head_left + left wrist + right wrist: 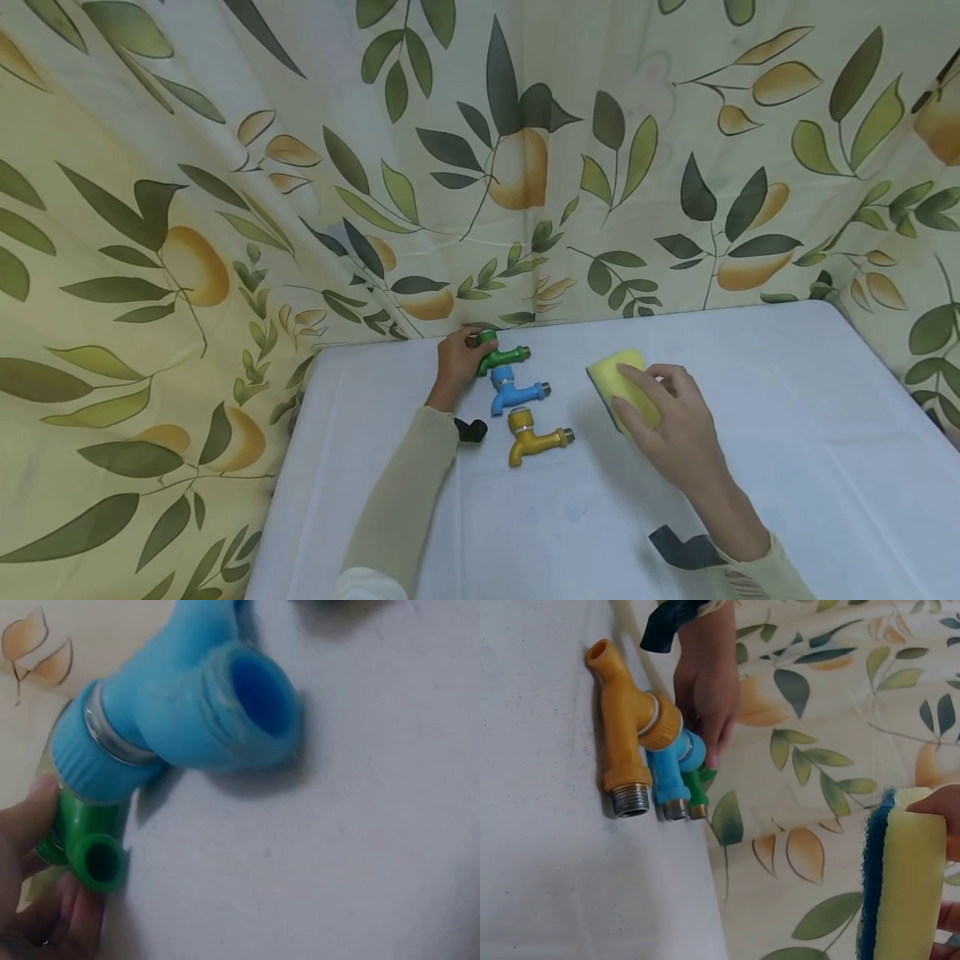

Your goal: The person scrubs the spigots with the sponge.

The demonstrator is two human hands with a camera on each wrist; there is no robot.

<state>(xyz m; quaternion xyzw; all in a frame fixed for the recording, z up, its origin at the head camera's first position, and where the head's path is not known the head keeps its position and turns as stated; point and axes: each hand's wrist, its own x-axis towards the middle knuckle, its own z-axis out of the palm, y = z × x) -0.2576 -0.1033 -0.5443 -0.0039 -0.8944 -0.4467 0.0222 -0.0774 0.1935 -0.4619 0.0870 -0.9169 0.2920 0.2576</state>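
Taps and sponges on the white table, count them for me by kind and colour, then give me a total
Green tap: 1, gripped by the left hand
Blue tap: 1
Yellow tap: 1
Yellow sponge with a blue scouring side: 1, under the right hand
Total: 4 things, 3 taps and 1 sponge

Both forearms reach forward, sleeves to the wrists. Left hand (457, 360) far out, fingers curled in a grip. Right hand (671, 425) palm down, fingers curled, gripping.
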